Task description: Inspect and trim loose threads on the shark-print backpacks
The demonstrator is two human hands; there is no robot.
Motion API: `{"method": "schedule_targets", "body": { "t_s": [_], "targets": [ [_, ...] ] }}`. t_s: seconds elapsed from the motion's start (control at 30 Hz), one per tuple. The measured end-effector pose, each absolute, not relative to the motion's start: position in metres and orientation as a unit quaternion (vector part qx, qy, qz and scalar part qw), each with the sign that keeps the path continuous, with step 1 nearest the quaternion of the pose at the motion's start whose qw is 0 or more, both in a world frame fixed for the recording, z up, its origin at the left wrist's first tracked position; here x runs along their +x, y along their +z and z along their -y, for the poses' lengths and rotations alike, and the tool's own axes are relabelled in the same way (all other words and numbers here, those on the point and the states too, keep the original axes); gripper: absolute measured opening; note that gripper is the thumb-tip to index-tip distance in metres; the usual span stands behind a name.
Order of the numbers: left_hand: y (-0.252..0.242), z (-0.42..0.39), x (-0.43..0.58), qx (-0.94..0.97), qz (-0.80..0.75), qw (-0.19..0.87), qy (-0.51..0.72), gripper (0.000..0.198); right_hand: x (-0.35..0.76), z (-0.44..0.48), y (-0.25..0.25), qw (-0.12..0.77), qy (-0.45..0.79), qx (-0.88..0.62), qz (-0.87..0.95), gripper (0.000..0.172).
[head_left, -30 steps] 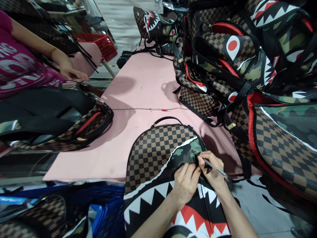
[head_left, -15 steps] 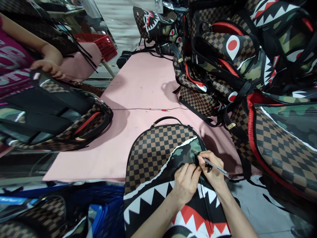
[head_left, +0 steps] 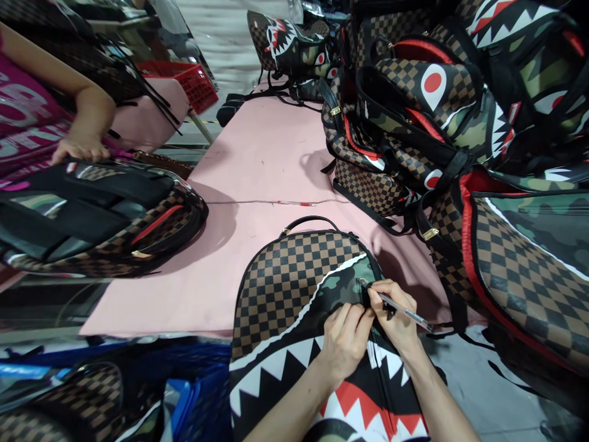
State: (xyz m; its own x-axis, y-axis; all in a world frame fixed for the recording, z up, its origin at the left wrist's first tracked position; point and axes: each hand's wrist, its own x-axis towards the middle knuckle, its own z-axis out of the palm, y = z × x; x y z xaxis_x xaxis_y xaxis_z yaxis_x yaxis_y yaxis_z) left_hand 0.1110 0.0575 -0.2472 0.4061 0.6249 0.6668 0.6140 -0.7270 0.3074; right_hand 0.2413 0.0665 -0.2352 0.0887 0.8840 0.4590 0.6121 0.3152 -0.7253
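In front of me a brown-and-black checkered backpack (head_left: 285, 276) with a camouflage patch and shark-teeth print lies partly over the near edge of the table, its top handle pointing away. My right hand (head_left: 396, 310) grips a slim pen-like tool (head_left: 411, 315), its tip end by the zipper on the bag's right side. Pressed close beside it, my left hand (head_left: 347, 337) pinches the bag's front at the same zipper. What lies between the left fingertips is hidden by the fingers.
The pink table (head_left: 257, 153) carries a thin cord with a red-marked piece (head_left: 294, 203). Piled backpacks (head_left: 427, 110) stand at the right, with an open one (head_left: 529, 245) nearer. At left a co-worker's hand (head_left: 83, 147) rests on another backpack (head_left: 105, 215). A blue crate (head_left: 202, 380) sits below.
The co-worker's backpack at the left has tipped lower and flatter, and that person's hand has moved down with it. My own hands and the bag before me stay nearly still.
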Motion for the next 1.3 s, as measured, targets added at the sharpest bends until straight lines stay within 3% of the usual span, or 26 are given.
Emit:
{"method": "schedule_targets", "body": {
  "t_s": [0.4,0.63,0.7,0.77,0.87,0.97,1.07,1.17,1.3],
  "targets": [
    [-0.250,-0.058,0.111,0.842,-0.373,0.014,0.388,0.019,0.241,-0.066,-0.238,0.473,0.172,-0.572,0.648,0.005],
    [-0.241,-0.051,0.090,0.843,-0.391,0.067,0.362,0.030,0.260,-0.096,-0.226,0.634,0.302,-0.589,0.400,0.016],
    [-0.235,-0.046,0.063,0.826,-0.415,0.059,0.376,0.031,0.272,-0.128,-0.215,0.599,0.318,-0.595,0.431,0.022],
    [-0.234,-0.040,0.027,0.792,-0.460,0.035,0.400,0.029,0.280,-0.171,-0.207,0.500,0.272,-0.640,0.516,0.027],
    [-0.244,-0.031,-0.030,0.694,-0.585,0.034,0.418,0.026,0.271,-0.239,-0.212,0.228,0.148,-0.711,0.648,0.028],
    [-0.263,-0.023,-0.069,0.517,-0.732,0.178,0.406,0.031,0.237,-0.295,-0.232,0.062,0.139,-0.689,0.708,0.031],
    [-0.284,-0.016,-0.083,0.353,-0.750,0.405,0.385,0.047,0.205,-0.330,-0.246,0.045,0.155,-0.670,0.725,0.033],
    [-0.300,-0.009,-0.080,0.259,-0.693,0.557,0.377,0.056,0.203,-0.335,-0.244,0.125,0.171,-0.673,0.708,0.035],
    [-0.309,0.004,-0.068,0.140,-0.637,0.676,0.343,0.062,0.246,-0.257,-0.223,0.357,0.244,-0.631,0.644,0.035]
  ]
}}
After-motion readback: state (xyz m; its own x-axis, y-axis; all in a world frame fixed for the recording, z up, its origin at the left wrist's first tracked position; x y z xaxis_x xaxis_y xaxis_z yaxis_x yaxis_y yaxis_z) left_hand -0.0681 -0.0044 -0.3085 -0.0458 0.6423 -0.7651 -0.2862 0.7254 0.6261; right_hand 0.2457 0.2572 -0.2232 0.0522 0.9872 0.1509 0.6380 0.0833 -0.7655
